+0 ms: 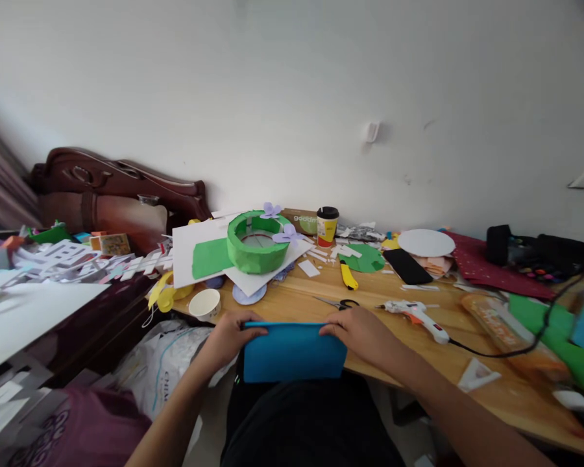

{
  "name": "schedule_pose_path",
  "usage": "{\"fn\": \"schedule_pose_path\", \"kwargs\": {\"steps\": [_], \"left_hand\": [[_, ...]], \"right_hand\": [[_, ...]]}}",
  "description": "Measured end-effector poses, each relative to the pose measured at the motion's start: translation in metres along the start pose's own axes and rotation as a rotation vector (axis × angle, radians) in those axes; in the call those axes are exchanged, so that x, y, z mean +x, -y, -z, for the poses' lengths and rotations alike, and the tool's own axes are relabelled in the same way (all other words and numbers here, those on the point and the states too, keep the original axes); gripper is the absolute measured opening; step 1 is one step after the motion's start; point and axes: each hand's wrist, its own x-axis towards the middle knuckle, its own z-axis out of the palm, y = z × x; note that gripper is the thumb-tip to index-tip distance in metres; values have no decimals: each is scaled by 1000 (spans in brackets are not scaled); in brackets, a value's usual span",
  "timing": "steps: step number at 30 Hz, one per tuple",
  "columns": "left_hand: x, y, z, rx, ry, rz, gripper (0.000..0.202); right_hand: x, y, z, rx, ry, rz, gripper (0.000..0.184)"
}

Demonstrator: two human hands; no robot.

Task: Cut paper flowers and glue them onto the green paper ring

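Observation:
A blue sheet of paper [292,353] lies folded over the near edge of the wooden table [292,292], hanging down toward my lap. My left hand [231,338] grips its upper left corner, fingers closed on the fold. My right hand [363,334] presses and pinches the upper right corner. Just beyond my right hand lie scissors [338,303] and a white glue gun [416,314] with a black cable. Farther back stands a green paper ring [257,243] with purple paper butterflies on a white board.
A yellow utility knife [349,275], a coffee cup [327,226], a small white paper cup [205,303], a black phone [407,266], a white disc [425,242] and paper scraps litter the table. White cut-outs [73,259] cover a surface at left. Green sheets [564,337] lie right.

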Motion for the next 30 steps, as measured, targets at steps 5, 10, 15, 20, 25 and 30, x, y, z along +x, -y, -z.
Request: {"fn": "schedule_pose_path", "kwargs": {"steps": [5,10,15,20,25,30], "left_hand": [[18,20,-10,-247,14,150,34],[35,35,-25,-467,35,248,43],[53,46,-45,-589,24,276,48],[65,53,-62,-580,-24,305,49],[71,55,-67,-542,-2,334,50],[72,44,-69,-463,13,287,50]], "right_hand": [[19,-34,3,242,163,-14,38],[31,-60,-2,457,180,-64,31],[32,-83,-19,534,44,-139,36],[28,-95,-32,519,-26,-212,36],[24,-92,-34,437,-126,-256,39],[25,-60,-30,201,-216,-114,28]]}}
